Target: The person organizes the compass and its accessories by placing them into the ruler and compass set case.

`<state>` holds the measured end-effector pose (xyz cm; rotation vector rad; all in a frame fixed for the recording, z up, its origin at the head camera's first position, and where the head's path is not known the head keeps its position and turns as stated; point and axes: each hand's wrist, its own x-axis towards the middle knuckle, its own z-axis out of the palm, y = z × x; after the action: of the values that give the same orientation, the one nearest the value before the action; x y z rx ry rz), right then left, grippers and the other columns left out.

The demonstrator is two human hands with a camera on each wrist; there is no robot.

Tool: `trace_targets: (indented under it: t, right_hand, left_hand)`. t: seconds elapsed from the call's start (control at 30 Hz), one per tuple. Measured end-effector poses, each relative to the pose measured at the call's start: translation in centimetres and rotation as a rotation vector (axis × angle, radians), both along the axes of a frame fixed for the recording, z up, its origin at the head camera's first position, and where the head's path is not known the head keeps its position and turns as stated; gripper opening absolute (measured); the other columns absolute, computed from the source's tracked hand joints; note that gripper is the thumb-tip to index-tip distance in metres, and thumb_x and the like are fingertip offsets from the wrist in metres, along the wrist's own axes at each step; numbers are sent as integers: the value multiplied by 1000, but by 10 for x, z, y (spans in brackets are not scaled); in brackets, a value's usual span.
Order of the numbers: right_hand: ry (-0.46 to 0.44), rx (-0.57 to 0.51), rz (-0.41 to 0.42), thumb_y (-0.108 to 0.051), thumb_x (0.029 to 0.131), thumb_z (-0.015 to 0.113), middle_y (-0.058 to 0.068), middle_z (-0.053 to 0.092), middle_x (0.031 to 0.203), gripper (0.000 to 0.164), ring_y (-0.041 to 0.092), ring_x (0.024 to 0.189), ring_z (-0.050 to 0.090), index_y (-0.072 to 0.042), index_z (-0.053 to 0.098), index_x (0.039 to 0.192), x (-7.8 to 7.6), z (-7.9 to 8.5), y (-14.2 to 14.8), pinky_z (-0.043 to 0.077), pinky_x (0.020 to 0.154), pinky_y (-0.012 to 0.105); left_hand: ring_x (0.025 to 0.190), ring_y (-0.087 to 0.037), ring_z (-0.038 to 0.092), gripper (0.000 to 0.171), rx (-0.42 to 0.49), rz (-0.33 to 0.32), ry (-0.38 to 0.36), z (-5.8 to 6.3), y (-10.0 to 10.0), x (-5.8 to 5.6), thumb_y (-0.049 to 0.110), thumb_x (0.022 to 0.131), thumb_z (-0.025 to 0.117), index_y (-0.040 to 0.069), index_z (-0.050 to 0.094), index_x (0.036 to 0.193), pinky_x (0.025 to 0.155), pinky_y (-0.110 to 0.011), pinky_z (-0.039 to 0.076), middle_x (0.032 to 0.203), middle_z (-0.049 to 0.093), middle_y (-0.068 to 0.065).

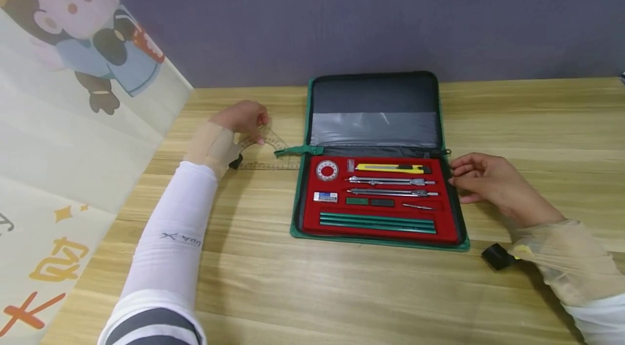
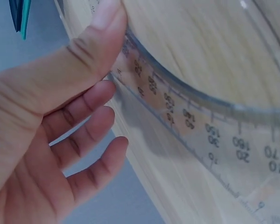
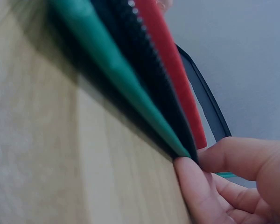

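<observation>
A green zip-up drawing-set case [image 1: 464, 246] lies unfolded on the table, its red insert [image 1: 390, 206] facing up. My right hand [image 1: 493, 182] pinches the right edge of the case between thumb and fingers; the green cover, black zipper and red insert [image 3: 177, 84] show up close in the right wrist view. To the left of the case, my left hand [image 1: 244, 118] pinches the upper edge of a clear set square with a protractor arc [image 1: 270, 165]. The left wrist view shows the thumb [image 2: 102, 35] on the set square [image 2: 191, 121], with the other fingers loosely bent.
In the insert sit a yellow utility knife [image 1: 386, 168], compasses [image 1: 390, 181], a round white-rimmed disc [image 1: 326, 170], an eraser [image 1: 325, 197] and green pencils [image 1: 376, 222]. A green strap [image 1: 293, 150] sticks out over the set square. A purple-grey wall [image 1: 342, 19] stands behind.
</observation>
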<state>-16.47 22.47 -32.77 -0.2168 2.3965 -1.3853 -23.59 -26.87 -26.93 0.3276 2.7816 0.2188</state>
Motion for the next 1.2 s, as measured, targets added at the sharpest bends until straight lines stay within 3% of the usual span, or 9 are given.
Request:
trace_targets:
  t: [0.2,0.4,0.57,0.8,1.2]
  right_hand:
    - [-2,11,-4,-8,92,58,13,52,106,47,-1,79,58,11,37,130,0,1,-1,57,66,33]
    - [2,17,-7,-8,91,59,14,51,106,48,0,78,58,10,38,130,2,1,-1,57,66,32]
    - [8,16,-4,-7,91,59,12,52,104,47,0,78,58,11,38,129,3,2,-1,57,65,32]
    - [5,19,0,-7,91,60,11,52,103,47,1,78,58,11,38,129,3,3,0,57,65,32]
    - [7,12,-2,-7,90,61,4,54,98,47,1,78,57,10,38,128,3,3,0,57,65,32]
  left_hand:
    - [91,-27,50,45,21,-13,-3,-1,-3,-1,16,71,83,0,57,105,85,-42,44,100,56,-13]
    - [88,-24,48,41,17,-13,-81,3,-2,-4,15,74,80,0,55,103,82,-39,43,96,53,-11]
    - [89,-24,47,34,63,-14,-112,4,-2,-4,11,76,78,0,55,101,81,-39,42,97,53,-11]
    - [105,-30,52,49,65,-14,-46,-1,-4,-3,12,75,79,-2,54,114,95,-43,42,111,55,-16]
    - [102,-30,55,41,93,-50,34,-3,-7,0,12,73,81,1,60,107,91,-42,44,107,60,-15]
